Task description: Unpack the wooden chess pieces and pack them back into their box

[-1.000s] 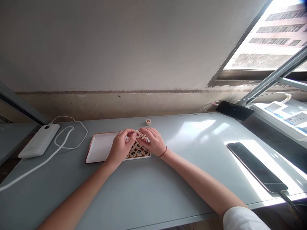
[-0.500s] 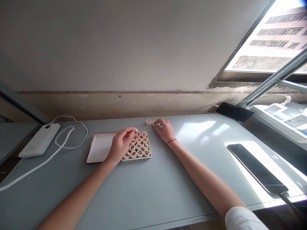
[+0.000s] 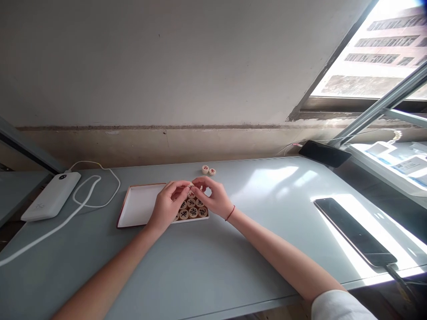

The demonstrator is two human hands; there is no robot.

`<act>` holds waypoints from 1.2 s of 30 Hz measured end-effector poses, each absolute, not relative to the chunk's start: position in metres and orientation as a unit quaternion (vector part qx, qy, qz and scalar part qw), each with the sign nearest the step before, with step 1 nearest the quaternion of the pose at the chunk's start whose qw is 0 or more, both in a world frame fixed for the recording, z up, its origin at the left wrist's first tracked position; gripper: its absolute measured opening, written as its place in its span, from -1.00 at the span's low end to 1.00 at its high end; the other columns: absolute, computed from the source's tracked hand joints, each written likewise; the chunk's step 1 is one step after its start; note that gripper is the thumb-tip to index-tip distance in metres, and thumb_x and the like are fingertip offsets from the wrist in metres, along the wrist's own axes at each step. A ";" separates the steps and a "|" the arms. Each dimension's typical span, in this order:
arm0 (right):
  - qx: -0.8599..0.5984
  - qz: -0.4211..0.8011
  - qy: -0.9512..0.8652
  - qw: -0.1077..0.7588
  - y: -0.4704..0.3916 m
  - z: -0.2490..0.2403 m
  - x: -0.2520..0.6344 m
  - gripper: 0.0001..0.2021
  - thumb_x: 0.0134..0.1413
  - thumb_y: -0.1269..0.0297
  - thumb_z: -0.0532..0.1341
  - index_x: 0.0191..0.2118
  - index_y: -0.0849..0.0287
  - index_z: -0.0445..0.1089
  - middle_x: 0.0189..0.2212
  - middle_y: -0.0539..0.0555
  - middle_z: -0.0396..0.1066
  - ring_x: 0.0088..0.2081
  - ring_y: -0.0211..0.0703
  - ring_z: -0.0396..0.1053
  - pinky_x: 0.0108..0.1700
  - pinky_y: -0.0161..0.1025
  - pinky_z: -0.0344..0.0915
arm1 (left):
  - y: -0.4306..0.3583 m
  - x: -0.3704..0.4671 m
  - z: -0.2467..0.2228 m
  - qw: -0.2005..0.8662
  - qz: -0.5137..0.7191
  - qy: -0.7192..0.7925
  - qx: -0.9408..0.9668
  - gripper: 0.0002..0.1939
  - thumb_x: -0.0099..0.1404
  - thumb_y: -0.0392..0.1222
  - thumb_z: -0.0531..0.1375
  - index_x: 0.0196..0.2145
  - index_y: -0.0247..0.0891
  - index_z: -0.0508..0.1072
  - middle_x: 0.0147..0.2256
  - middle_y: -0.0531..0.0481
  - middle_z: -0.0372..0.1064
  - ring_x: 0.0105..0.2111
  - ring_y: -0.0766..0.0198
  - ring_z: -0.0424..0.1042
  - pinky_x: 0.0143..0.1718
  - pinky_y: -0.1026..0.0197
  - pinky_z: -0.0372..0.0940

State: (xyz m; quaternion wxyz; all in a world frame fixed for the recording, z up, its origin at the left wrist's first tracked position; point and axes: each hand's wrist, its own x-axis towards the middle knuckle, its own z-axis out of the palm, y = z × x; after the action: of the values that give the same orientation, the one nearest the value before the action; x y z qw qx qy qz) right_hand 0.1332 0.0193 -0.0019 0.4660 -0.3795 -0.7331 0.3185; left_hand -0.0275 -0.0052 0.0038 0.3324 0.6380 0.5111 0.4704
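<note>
My left hand (image 3: 169,202) is closed in a pinch over the far side of a shallow box (image 3: 190,221) of xiangqi pieces, with a pale round xiangqi piece (image 3: 191,184) at its fingertips. From the right, my right hand (image 3: 215,195) curls in, and its thumb and fingertips close at the same piece; the fingers partly cover it. Rows of round pieces (image 3: 193,213) with black characters fill the near part of the box. The hands hide much of the far rows. Beyond the box, two loose xiangqi pieces (image 3: 208,170) lie side by side on the grey table (image 3: 187,266).
An open box lid (image 3: 142,204) lies left of the box. Farther left are a white power bank (image 3: 51,195) and its looped cable (image 3: 88,202). To the right lie a phone (image 3: 355,231) with a cord and another dark phone (image 3: 323,153). A wall borders the table's back.
My right hand has moved from the loose pieces behind the box to the left and nearer, meeting my left hand's fingertips. Both loose pieces now show fully. My left hand stays over the box.
</note>
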 end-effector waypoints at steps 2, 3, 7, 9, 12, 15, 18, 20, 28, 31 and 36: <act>-0.387 0.317 -0.720 0.481 0.027 -0.005 0.138 -0.84 0.12 0.17 0.15 -0.25 0.13 0.35 -0.37 0.05 0.48 -0.38 -0.23 0.39 -0.31 -0.26 0.32 | -0.007 -0.027 0.003 0.301 0.471 0.514 0.650 -0.78 0.31 -0.05 0.13 -0.16 -0.16 0.46 -0.18 -0.01 0.46 -0.19 0.24 0.46 -0.14 0.20 0.39; -0.401 0.312 -0.705 0.496 0.033 -0.007 0.143 -0.82 0.12 0.15 0.15 -0.25 0.13 0.34 -0.36 0.07 0.48 -0.37 -0.21 0.39 -0.29 -0.25 0.33 | -0.008 -0.026 0.003 0.274 0.471 0.517 0.660 -0.79 0.33 -0.08 0.11 -0.15 -0.15 0.45 -0.17 -0.01 0.45 -0.18 0.23 0.45 -0.13 0.20 0.38; -0.521 0.282 -0.593 0.546 0.066 -0.019 0.173 -0.78 0.13 0.08 0.10 -0.27 0.13 0.28 -0.30 0.13 0.50 -0.31 -0.15 0.42 -0.28 -0.21 0.33 | -0.014 -0.025 0.004 0.163 0.465 0.501 0.711 -0.79 0.37 -0.21 0.02 -0.17 -0.14 0.44 -0.18 0.00 0.44 -0.14 0.23 0.40 -0.09 0.16 0.32; -0.576 0.258 -0.576 0.520 0.080 -0.025 0.187 -0.79 0.12 0.10 0.08 -0.29 0.13 0.28 -0.30 0.14 0.51 -0.29 -0.13 0.42 -0.25 -0.20 0.32 | -0.017 -0.024 0.004 0.145 0.459 0.482 0.732 -0.78 0.36 -0.26 0.01 -0.18 -0.14 0.44 -0.22 -0.01 0.43 -0.14 0.22 0.39 -0.09 0.15 0.31; -0.607 0.232 -0.595 0.472 0.090 -0.033 0.194 -0.79 0.12 0.11 0.04 -0.33 0.13 0.30 -0.32 0.12 0.51 -0.29 -0.12 0.40 -0.24 -0.19 0.29 | -0.020 -0.022 0.004 0.139 0.447 0.474 0.746 -0.78 0.34 -0.29 0.00 -0.21 -0.14 0.44 -0.22 -0.02 0.40 -0.13 0.20 0.37 -0.10 0.13 0.31; -0.601 0.229 -0.616 0.454 0.092 -0.037 0.188 -0.79 0.11 0.12 0.04 -0.35 0.12 0.31 -0.35 0.09 0.50 -0.32 -0.15 0.37 -0.26 -0.22 0.27 | -0.020 -0.021 0.003 0.137 0.443 0.479 0.746 -0.78 0.33 -0.30 0.00 -0.24 -0.15 0.44 -0.21 -0.03 0.38 -0.13 0.20 0.37 -0.11 0.13 0.32; -0.601 0.226 -0.630 0.437 0.095 -0.040 0.182 -0.79 0.10 0.12 0.05 -0.38 0.11 0.33 -0.42 0.05 0.47 -0.39 -0.17 0.33 -0.31 -0.25 0.24 | -0.019 -0.021 0.003 0.132 0.448 0.474 0.746 -0.78 0.33 -0.32 0.01 -0.25 -0.16 0.44 -0.22 -0.03 0.37 -0.15 0.21 0.38 -0.12 0.15 0.32; -0.605 0.220 -0.634 0.429 0.096 -0.041 0.181 -0.77 0.10 0.12 0.05 -0.40 0.12 0.33 -0.45 0.05 0.44 -0.41 -0.17 0.31 -0.31 -0.24 0.24 | -0.019 -0.021 0.003 0.131 0.448 0.475 0.746 -0.78 0.33 -0.32 0.01 -0.26 -0.16 0.44 -0.22 -0.03 0.36 -0.15 0.22 0.38 -0.12 0.15 0.32; -0.574 0.158 -0.696 0.402 0.090 -0.042 0.184 -0.71 0.08 0.19 0.12 -0.09 0.10 0.40 -0.11 0.14 0.40 -0.34 -0.16 0.34 -0.21 -0.19 0.29 | -0.019 -0.022 0.006 0.136 0.438 0.499 0.735 -0.77 0.33 -0.29 0.00 -0.29 -0.15 0.45 -0.20 -0.03 0.32 -0.19 0.24 0.39 -0.25 0.21 0.36; -0.555 0.122 -0.738 0.365 0.091 -0.046 0.185 -0.77 0.07 0.27 0.14 -0.15 0.10 0.43 -0.14 0.13 0.42 -0.30 -0.12 0.36 -0.15 -0.17 0.28 | -0.019 -0.024 0.006 0.137 0.434 0.501 0.736 -0.77 0.33 -0.28 0.00 -0.29 -0.14 0.45 -0.20 -0.03 0.31 -0.19 0.24 0.39 -0.27 0.22 0.36; -0.556 0.115 -0.737 0.366 0.092 -0.051 0.186 -0.85 0.08 0.32 0.14 -0.23 0.11 0.42 -0.24 0.08 0.45 -0.32 -0.13 0.36 -0.20 -0.20 0.27 | -0.018 -0.024 0.004 0.121 0.443 0.489 0.742 -0.77 0.32 -0.31 0.01 -0.30 -0.15 0.46 -0.20 -0.02 0.30 -0.20 0.26 0.39 -0.24 0.21 0.35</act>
State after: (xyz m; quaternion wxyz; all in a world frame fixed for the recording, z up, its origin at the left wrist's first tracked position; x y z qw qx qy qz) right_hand 0.1864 0.0923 -0.0512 0.3663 -0.5564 -0.7368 0.1153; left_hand -0.0239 -0.0183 0.0035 0.1214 0.7417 0.4885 0.4432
